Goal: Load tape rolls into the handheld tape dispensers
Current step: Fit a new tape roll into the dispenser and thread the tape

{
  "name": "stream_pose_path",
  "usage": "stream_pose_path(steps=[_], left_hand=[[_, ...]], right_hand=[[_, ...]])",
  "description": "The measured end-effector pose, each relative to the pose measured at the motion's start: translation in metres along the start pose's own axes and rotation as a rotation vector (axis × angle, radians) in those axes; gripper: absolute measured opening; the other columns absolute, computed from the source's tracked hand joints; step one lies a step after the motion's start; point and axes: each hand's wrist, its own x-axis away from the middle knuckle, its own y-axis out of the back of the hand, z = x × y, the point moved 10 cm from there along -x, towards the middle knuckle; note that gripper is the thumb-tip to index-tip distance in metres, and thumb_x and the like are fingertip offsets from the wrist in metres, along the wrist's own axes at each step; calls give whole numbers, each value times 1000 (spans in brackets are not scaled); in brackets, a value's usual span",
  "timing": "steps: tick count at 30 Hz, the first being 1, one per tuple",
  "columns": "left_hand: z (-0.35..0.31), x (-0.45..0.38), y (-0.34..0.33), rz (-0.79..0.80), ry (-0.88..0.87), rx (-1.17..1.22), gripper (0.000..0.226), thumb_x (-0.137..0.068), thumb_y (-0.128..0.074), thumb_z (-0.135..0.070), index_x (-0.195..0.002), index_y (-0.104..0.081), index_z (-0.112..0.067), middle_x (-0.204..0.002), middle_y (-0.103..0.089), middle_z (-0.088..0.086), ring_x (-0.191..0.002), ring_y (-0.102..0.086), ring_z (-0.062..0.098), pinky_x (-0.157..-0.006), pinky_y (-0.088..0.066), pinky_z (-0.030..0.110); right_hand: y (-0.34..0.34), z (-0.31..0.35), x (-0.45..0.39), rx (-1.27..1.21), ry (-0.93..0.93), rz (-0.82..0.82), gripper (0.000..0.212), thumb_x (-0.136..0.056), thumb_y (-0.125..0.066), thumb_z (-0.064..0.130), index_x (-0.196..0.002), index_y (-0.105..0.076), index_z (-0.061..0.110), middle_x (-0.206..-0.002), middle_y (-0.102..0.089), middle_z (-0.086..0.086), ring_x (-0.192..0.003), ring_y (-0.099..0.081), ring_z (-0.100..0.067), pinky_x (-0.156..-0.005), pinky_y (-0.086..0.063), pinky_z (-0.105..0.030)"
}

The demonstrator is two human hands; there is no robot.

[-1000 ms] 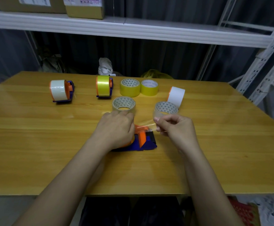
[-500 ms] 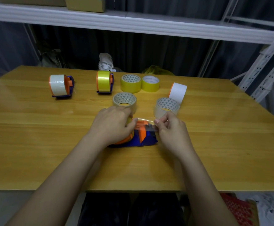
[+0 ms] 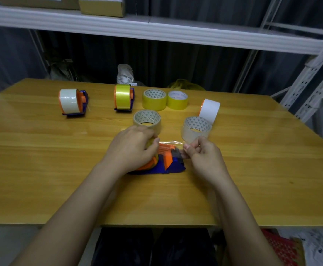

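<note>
right hand (image 3: pixel 204 158) lowered tape strip (image 3: pixel 173 142).

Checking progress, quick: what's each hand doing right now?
Left hand: grips the roll in the dispenser.
Right hand: pinches the tape end.

Wooden table (image 3: pixel 41 169), white metal shelf (image 3: pixel 176 33) above, dark curtain (image 3: pixel 185 64) behind, dim light
</note>
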Motion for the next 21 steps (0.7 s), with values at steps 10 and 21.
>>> stream_pose_path(steps=[10,21], left_hand=[[17,7,1,-75,52,276,31,-95,-45,-33,-113,-66,-18,-111,-61,-8,-105,-51,10,-73,-47,25],[19,11,2,-28,52,236,31,-100,-36,-33,-121,-59,-31,-119,-53,-10,-113,-43,9,-94,-33,32]], right_hand=[[-8,-14,2,-295,-119,77,25,-98,-53,12,-76,-42,15,-90,-75,-13,-83,-73,-18,-56,-45,-24],[-6,-29,6,-452,-264,116,17,-99,-52,12,-84,-44,10,-86,-75,-13,-76,-74,-15,-50,-51,-17]])
